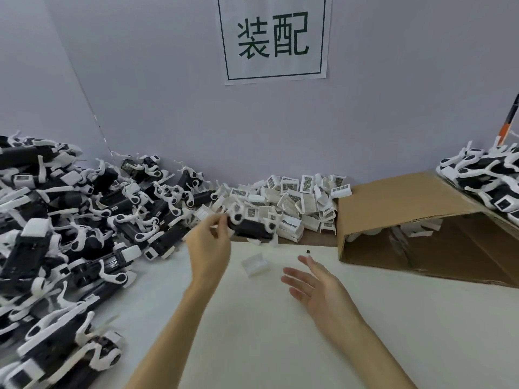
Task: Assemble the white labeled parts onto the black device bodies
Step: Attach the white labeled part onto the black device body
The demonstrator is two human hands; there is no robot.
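my left hand point(209, 242) pinches a black device body point(250, 228) above the counter point(261, 332); my right hand point(323, 290) hovers with straight fingers near a loose white part point(255, 264).

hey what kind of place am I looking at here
Most likely an assembly station in a small factory or workshop. A wall sign reads "装配" (assembly), a big heap of black device bodies fills the left side, and white labeled parts are piled by a cardboard box.

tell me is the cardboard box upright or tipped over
Tipped over: the cardboard box lies on its side, its open mouth facing the person, with white parts visible inside.
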